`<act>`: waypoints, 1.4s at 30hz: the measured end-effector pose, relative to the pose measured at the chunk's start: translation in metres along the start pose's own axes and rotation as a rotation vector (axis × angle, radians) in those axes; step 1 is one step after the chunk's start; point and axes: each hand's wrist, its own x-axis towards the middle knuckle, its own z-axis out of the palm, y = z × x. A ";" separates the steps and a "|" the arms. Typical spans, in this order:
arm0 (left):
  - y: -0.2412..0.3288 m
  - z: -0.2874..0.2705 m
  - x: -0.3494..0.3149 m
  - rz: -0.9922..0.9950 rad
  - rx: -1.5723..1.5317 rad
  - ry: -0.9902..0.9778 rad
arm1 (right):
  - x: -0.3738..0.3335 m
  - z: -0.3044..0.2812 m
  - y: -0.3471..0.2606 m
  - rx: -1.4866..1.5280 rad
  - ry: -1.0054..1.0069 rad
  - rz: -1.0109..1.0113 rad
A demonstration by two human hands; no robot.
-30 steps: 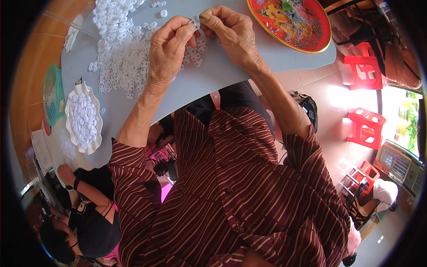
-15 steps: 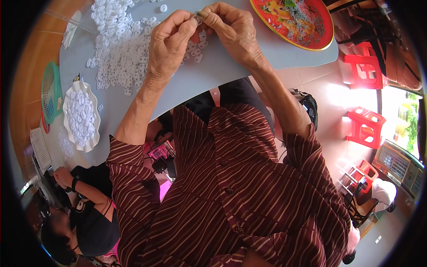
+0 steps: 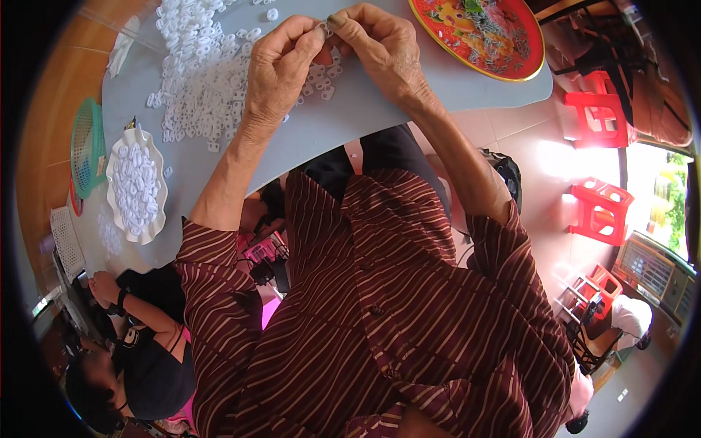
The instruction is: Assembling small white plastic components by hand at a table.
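Observation:
My left hand (image 3: 281,69) and my right hand (image 3: 380,55) meet above the far part of the grey table (image 3: 307,142). Thumbs and forefingers of both are pinched together at one spot, around a tiny pale piece too small to make out. Beneath and left of my left hand spreads a heap of small white plastic pieces with holes (image 3: 201,95). To the right of my right hand lies a round red tray with a gold rim (image 3: 539,62), holding many small grey metal bits. A white scalloped dish (image 3: 162,212) full of white plastic pieces stands at the table's left.
A green mesh basket (image 3: 87,150) stands beyond the dish, near the left edge. At lower left sits another person (image 3: 157,365) in dark clothing. Red plastic stools (image 3: 602,212) stand on the floor at right, and a dark bag (image 3: 504,175) lies beside my right arm.
My hands hold nearly the same pose, fingertips still pinched together. The whole view has shifted slightly; the heap, dish and tray otherwise look unchanged.

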 end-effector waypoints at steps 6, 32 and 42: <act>-0.006 -0.003 -0.002 -0.032 -0.002 -0.085 | -0.003 0.002 -0.002 -0.028 0.009 -0.083; -0.001 -0.002 0.005 -0.363 -0.617 -0.242 | 0.013 -0.004 -0.002 0.110 -0.215 -0.134; 0.008 -0.002 0.003 -0.177 0.033 -0.042 | 0.011 -0.007 0.001 -0.090 -0.114 0.034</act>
